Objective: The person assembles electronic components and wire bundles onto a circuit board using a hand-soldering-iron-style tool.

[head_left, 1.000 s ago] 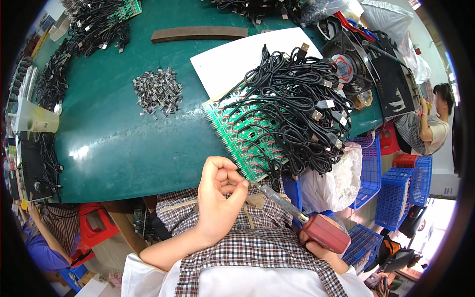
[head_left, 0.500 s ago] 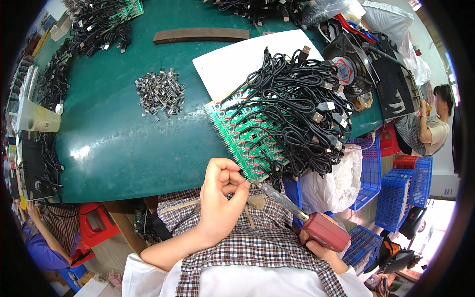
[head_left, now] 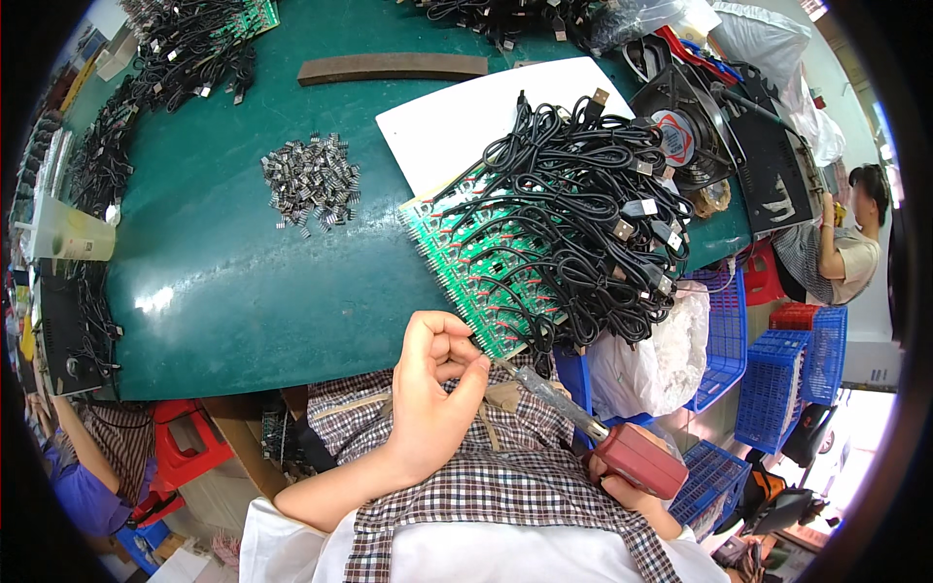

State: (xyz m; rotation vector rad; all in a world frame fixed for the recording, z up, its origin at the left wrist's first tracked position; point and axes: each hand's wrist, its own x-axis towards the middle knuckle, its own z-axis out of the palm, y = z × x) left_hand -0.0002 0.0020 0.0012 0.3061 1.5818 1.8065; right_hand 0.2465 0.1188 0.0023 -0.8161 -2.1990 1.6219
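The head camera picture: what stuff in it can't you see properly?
In the head view:
- Right hand: partly hidden by the handle of the red-handled tool.
- Left hand: its curled fingers hide whether it pinches anything.
- Green circuit boards: one side is buried under black cables.
- Small loose parts: too tiny and heaped to count.
- Far cable bunch: cut off by the top edge.

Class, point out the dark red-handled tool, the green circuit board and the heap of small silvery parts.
Dark red-handled tool point(head_left: 638, 459): head view, on the boxy handle.
Green circuit board point(head_left: 451, 255): head view, bare strip near its left edge.
Heap of small silvery parts point(head_left: 311, 182): head view, on its middle.
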